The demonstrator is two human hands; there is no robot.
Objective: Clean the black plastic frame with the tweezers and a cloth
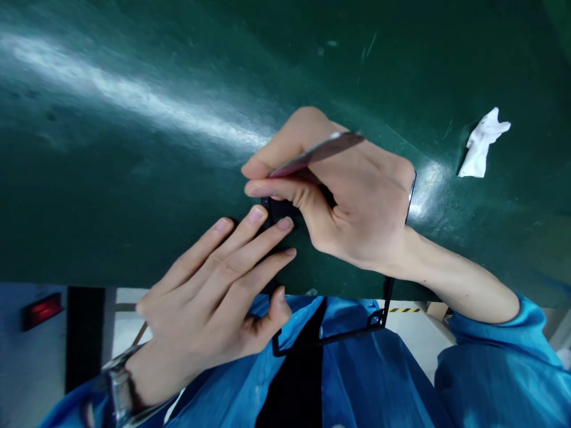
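Note:
My right hand (352, 202) pinches a thin flat card-like blade (319, 153) between thumb and forefinger, its edge pointing down toward a dark flat frame (339, 336). That thin black rectangular frame lies on the green table and overhangs its near edge above my lap. My left hand (218, 291) lies with fingers stretched out, fingertips pressing on the dark part of the frame (276, 211) just under my right hand. Most of the frame is hidden by both hands.
A dark green tabletop (134, 148) fills the view, with a glare streak at left. A crumpled white wipe (479, 145) lies at the right. I wear blue sleeves (491, 368) and a wristwatch (118, 386). A red light (42, 309) shows below the table edge.

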